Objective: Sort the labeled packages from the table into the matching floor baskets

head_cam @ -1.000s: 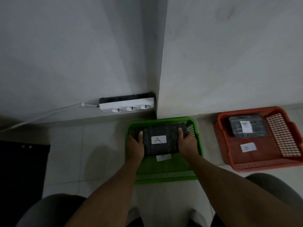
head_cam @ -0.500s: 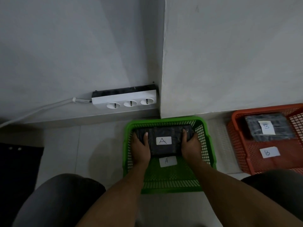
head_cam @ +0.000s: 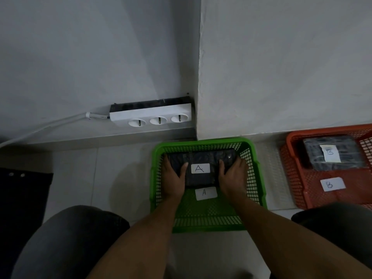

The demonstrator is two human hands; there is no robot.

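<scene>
A dark wrapped package labelled A (head_cam: 201, 158) lies low inside the green basket (head_cam: 259, 178), against its far wall. My left hand (head_cam: 173, 179) grips the package's left end and my right hand (head_cam: 233, 178) grips its right end, thumbs on top. A white card marked A (head_cam: 205, 193) lies on the basket floor just in front of the package. To the right, the red basket (head_cam: 296, 178) holds another dark package labelled B (head_cam: 332, 153) and a card marked B (head_cam: 332, 184).
Both baskets stand on the pale tiled floor against a grey wall corner. A white power strip (head_cam: 151, 116) with a cable sits on the ledge left of the corner. My knees fill the lower left and right. A dark object (head_cam: 22, 198) is at the left edge.
Both hands have lowered the A package deeper into the green basket, towards its far wall. The view has dropped closer and shifted left, so the red basket is now cut off at the right edge.
</scene>
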